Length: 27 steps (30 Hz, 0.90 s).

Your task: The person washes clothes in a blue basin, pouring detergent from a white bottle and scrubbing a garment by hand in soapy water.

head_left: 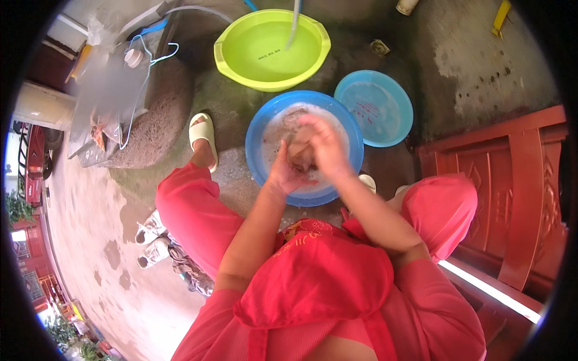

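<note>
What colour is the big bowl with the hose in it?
The bowl is bright yellow-green, seen best in the head view, beyond the blue basin.

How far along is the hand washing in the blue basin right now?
Already done: soapy water fills the blue basin. In hand: the left hand and right hand rub a brownish cloth together. Left: the green basin holds clear water with no laundry in it.

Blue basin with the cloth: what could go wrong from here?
1. Both hands, left hand and right hand, rub a brownish cloth over the sudsy blue basin; a wet grip may slip.
2. Suds could splash onto the foot in the sandal beside it.
3. The green basin of water sits close, so suds may foul it.
</note>
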Tool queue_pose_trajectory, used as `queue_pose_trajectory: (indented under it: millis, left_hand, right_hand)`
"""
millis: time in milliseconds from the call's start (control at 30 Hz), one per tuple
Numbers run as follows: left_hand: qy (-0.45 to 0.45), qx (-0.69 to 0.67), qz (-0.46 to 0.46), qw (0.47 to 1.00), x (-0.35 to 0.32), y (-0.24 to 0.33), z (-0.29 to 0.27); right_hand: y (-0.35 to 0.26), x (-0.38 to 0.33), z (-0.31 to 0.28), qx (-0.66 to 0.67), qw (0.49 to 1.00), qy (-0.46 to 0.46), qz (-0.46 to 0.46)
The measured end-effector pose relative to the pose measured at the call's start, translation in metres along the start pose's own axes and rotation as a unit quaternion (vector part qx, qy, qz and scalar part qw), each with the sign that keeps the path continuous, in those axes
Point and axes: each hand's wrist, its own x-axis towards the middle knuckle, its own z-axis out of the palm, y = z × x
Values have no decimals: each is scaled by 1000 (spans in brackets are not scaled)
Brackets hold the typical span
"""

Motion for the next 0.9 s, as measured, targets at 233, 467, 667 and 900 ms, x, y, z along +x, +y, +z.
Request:
queue_pose_trajectory:
  millis: [233,467,667,900]
  left_hand:
    - [-71,-122,202,969,11,-21,-36]
    - [-130,-132,179,966,37,-24,-32]
    - [-58,-173,181,966,43,-25,-50]
    - [-86,-140,181,970,14,-6,5]
  right_hand:
    - [4,-45,45,-192,964,-137,-120]
    - [68,-3,-6,-350,937,-4,-17]
    - [60,-11,16,-396,917,-43,-2]
    - [166,4,-62,-109,969,89,205]
